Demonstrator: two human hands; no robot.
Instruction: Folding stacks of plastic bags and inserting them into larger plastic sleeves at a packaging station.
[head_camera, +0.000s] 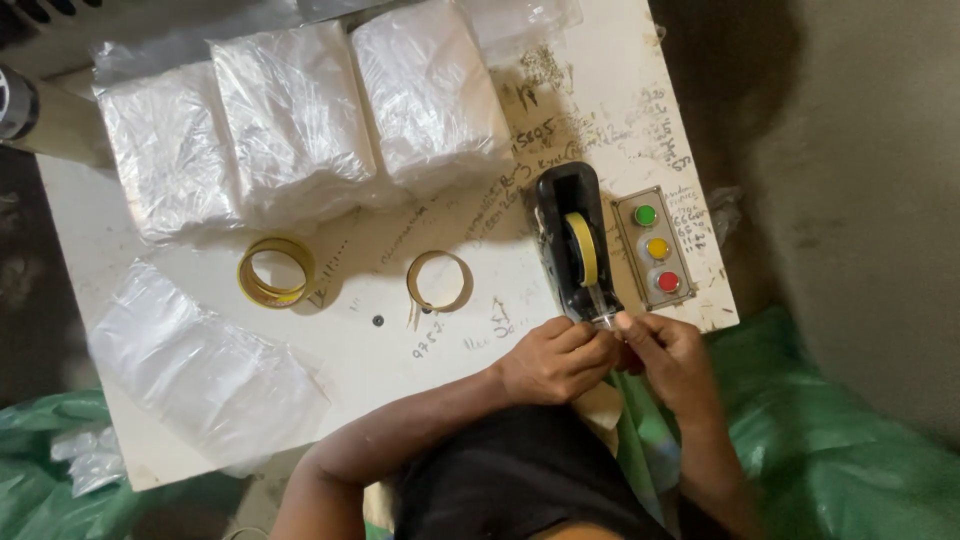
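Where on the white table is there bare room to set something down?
Bare patch between the yellow tape roll, the thin tape ring and the near table edge. Crowded along the far side with clear plastic bag stacks, and around the black tape dispenser, where both hands work.

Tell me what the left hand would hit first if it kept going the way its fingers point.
The left hand points up and right, so it would probably first meet the black tape dispenser at its near end; depth is unclear.

Open tabletop (370, 350) between tape rings (276, 272) and tape dispenser (577, 245); bag stacks (300, 115) block the rear
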